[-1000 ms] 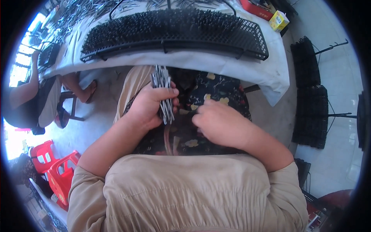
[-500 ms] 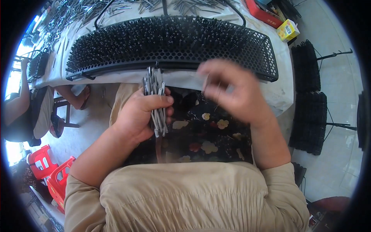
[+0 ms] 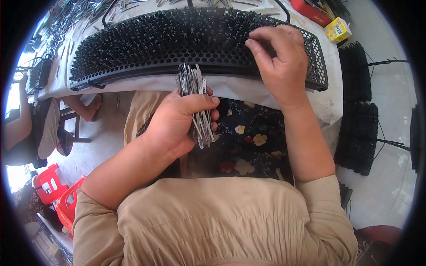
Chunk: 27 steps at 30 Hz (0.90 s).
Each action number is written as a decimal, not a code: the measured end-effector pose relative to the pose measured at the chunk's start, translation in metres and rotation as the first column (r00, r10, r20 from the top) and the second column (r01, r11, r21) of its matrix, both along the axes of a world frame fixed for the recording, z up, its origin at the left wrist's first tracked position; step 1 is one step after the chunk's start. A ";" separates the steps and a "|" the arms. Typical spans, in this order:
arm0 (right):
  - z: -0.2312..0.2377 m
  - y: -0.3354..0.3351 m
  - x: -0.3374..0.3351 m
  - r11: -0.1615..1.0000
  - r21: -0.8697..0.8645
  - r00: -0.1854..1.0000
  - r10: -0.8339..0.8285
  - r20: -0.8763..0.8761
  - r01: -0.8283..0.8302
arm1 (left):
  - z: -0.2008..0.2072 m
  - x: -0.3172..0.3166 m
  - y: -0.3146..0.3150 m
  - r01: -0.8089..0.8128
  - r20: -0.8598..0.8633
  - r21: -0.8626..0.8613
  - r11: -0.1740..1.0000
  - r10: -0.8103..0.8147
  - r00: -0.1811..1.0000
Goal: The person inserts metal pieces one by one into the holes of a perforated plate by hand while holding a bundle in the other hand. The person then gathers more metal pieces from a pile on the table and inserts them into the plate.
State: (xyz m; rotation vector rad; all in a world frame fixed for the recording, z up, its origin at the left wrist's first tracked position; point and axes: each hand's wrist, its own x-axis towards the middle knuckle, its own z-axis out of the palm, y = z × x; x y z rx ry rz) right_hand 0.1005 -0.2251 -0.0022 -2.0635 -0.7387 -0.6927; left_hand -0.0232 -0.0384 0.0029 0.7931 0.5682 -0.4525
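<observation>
Left hand (image 3: 175, 117) is clasping metal strips (image 3: 202, 125), thumb across; right hand (image 3: 285, 62) is hovering over black rack (image 3: 217, 58), right side, half-curled, can't tell if holding.

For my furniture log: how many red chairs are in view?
2: a farther red chair at left, and a nearer red chair below it, partly behind the tan sleeve; others may be hidden.

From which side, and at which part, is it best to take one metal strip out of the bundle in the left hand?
Probably by the upper end, coming from the person's upper right: the ends of the bundle stick out unevenly beyond the thumb, while the left hand wraps the middle, covering it.
</observation>
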 end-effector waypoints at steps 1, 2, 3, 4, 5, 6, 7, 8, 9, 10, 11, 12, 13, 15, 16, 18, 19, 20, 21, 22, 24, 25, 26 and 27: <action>0.003 -0.002 0.003 0.989 -0.146 0.986 0.001 0.166 0.023 | 0.001 -0.001 0.001 -0.001 -0.009 -0.005 1.000 0.001 1.000; 0.005 -0.003 0.004 0.956 -0.284 0.945 0.028 0.325 0.069 | 0.002 0.000 0.001 -0.002 -0.011 -0.006 1.000 0.002 1.000; 0.004 -0.004 0.001 0.958 -0.281 0.948 0.034 0.316 0.060 | 0.002 -0.002 0.001 -0.008 0.002 -0.006 1.000 0.008 1.000; 0.003 -0.005 -0.003 0.975 -0.222 0.954 0.044 0.297 0.024 | 0.003 -0.003 0.001 -0.016 0.014 -0.006 1.000 0.016 1.000; 0.003 -0.003 -0.006 0.987 -0.161 0.959 0.056 0.279 -0.011 | 0.004 -0.004 0.002 -0.025 0.005 -0.003 1.000 0.025 1.000; 0.008 0.000 -0.016 0.987 -0.157 0.960 0.066 0.272 -0.023 | 0.004 -0.005 0.002 -0.036 0.026 -0.028 0.999 0.037 0.999; 0.018 0.003 -0.032 0.963 -0.146 0.955 0.249 0.163 -0.226 | 0.004 -0.004 0.003 -0.047 0.050 -0.055 0.997 0.050 0.998; 0.027 0.006 -0.048 0.901 -0.113 0.903 0.427 0.058 -0.419 | 0.004 -0.005 0.004 -0.059 0.046 -0.052 0.997 0.061 0.997; 0.035 0.006 -0.064 0.861 -0.142 0.870 0.492 -0.017 -0.489 | 0.005 -0.005 0.003 -0.071 0.038 -0.102 0.992 0.076 0.996; 0.041 0.009 -0.078 0.810 -0.160 0.826 0.557 -0.091 -0.564 | 0.007 -0.006 0.003 -0.091 0.030 -0.147 0.985 0.096 0.995; 0.043 0.016 -0.086 0.788 -0.132 0.798 0.592 -0.111 -0.602 | -0.002 -0.009 0.009 -0.092 0.024 -0.206 0.974 0.099 0.995; 0.040 0.020 -0.090 0.789 -0.135 0.801 0.589 -0.110 -0.599 | -0.002 -0.010 0.009 -0.089 0.026 -0.208 0.974 0.096 0.995; 0.032 0.023 -0.094 0.782 -0.143 0.795 0.599 -0.094 -0.606 | -0.001 -0.011 0.009 -0.065 0.056 -0.206 0.976 0.078 0.995; 0.028 0.027 -0.097 0.771 -0.182 0.790 0.608 -0.077 -0.610 | -0.002 -0.013 0.009 -0.047 0.069 -0.219 0.975 0.063 0.996; 0.030 0.027 -0.098 0.771 -0.184 0.790 0.608 -0.074 -0.610 | -0.001 -0.015 0.009 -0.047 0.072 -0.218 0.975 0.064 0.995; 0.032 0.024 -0.100 0.752 -0.261 0.790 0.606 -0.086 -0.605 | 0.002 -0.017 0.006 0.002 0.103 -0.204 0.979 0.019 0.995; 0.031 0.024 -0.102 0.756 -0.266 0.796 0.600 -0.085 -0.598 | 0.002 -0.018 0.005 0.011 0.106 -0.208 0.978 0.011 0.994; 0.029 0.023 -0.105 0.748 -0.254 0.783 0.618 -0.070 -0.613 | 0.002 -0.020 0.006 0.009 0.071 -0.224 0.975 0.007 0.997; 0.029 0.024 -0.106 0.739 -0.243 0.769 0.637 -0.053 -0.629 | 0.003 -0.021 0.007 0.006 0.037 -0.238 0.971 0.003 0.999; 0.030 0.023 -0.106 0.743 -0.248 0.774 0.631 -0.051 -0.622 | 0.003 -0.019 0.008 0.015 0.042 -0.241 0.970 -0.005 0.999; 0.031 0.023 -0.105 0.685 -0.203 0.684 0.724 0.088 -0.700 | 0.004 -0.016 0.011 0.032 0.028 -0.184 0.982 -0.027 0.999; 0.032 0.024 -0.106 0.711 -0.177 0.703 0.701 0.117 -0.680 | 0.005 -0.015 0.012 0.020 0.051 -0.182 0.983 -0.011 0.999; 0.031 0.023 -0.104 0.714 -0.181 0.706 0.698 0.115 -0.676 | 0.006 -0.015 0.011 0.025 0.053 -0.186 0.982 -0.016 0.998; 0.030 0.024 -0.101 0.745 -0.193 0.742 0.663 0.101 -0.639 | 0.009 -0.016 0.011 0.033 0.025 -0.212 0.977 -0.028 0.999</action>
